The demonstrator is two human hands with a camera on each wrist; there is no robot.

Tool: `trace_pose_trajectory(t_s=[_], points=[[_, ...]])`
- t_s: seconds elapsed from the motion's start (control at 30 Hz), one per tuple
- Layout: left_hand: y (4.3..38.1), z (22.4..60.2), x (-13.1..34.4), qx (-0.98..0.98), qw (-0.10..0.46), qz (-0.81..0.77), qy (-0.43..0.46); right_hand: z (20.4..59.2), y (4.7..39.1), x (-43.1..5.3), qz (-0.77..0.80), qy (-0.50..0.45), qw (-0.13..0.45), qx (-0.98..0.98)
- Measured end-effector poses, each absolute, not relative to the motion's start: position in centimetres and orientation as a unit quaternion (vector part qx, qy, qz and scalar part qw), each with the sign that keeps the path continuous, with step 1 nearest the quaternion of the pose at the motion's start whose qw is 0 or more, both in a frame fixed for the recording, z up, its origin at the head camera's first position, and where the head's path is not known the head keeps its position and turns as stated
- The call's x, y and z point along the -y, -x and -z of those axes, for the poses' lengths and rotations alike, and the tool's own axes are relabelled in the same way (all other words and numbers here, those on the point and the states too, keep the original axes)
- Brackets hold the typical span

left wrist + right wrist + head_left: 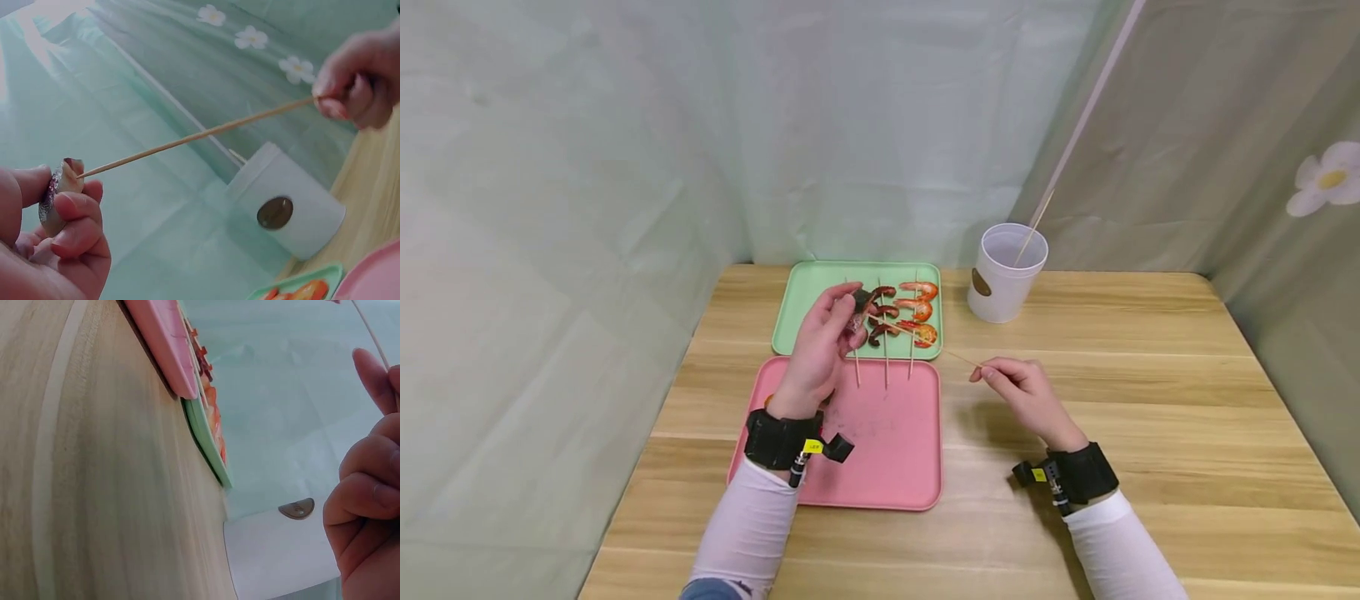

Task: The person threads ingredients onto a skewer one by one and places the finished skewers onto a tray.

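My left hand (815,343) holds a small piece with speckled silvery-dark skin and pale flesh (51,199), which looks like fish, between thumb and fingers. A thin wooden skewer (194,138) is pinched by my right hand (1024,397) near its far end. The skewer's tip meets the pale side of the piece; how deep it goes I cannot tell. Behind the left hand, a green tray (785,321) bears a skewer of shrimp (922,311) and one of dark red octopus tentacles (883,330). Another skewer (857,371) there is partly hidden by that hand.
A pink tray (880,471) lies in front of the green one, under the left forearm, which partly hides some items on it. A white cup (1006,292) holding a wooden skewer (1037,218) stands at the back right of the wooden table (1180,400). Pale curtains (887,142) surround the table.
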State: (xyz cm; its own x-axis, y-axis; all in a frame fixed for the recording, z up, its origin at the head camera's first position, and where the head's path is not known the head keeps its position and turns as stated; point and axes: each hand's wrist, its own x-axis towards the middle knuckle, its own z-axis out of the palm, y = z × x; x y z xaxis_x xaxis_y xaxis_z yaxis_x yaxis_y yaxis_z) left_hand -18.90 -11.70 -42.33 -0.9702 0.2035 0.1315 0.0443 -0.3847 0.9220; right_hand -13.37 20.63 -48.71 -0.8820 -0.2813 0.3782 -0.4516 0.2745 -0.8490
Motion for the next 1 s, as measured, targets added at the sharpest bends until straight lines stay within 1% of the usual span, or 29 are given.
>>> trace_pose_trajectory(t_s=[0.2,0.37,0.6,0.83,1.0], points=[[18.8,42.0,11.1,-0.597,0.002,-0.796,-0.098,48.6,13.3,-20.5,-0.532,-0.243,0.082,0.807],[18.4,42.3,10.3,-0.592,-0.009,-0.802,-0.08,48.4,13.1,-20.1,-0.515,-0.256,0.074,0.815],[17.4,43.3,8.1,-0.592,0.028,-0.799,-0.104,47.9,12.9,-19.1,-0.48,-0.269,0.09,0.83],[16.0,44.7,5.6,-0.591,0.122,-0.787,-0.13,48.1,12.8,-18.3,-0.469,-0.273,0.098,0.834],[15.7,45.3,4.7,-0.582,0.123,-0.794,-0.126,48.2,12.6,-18.0,-0.465,-0.26,0.097,0.841]])
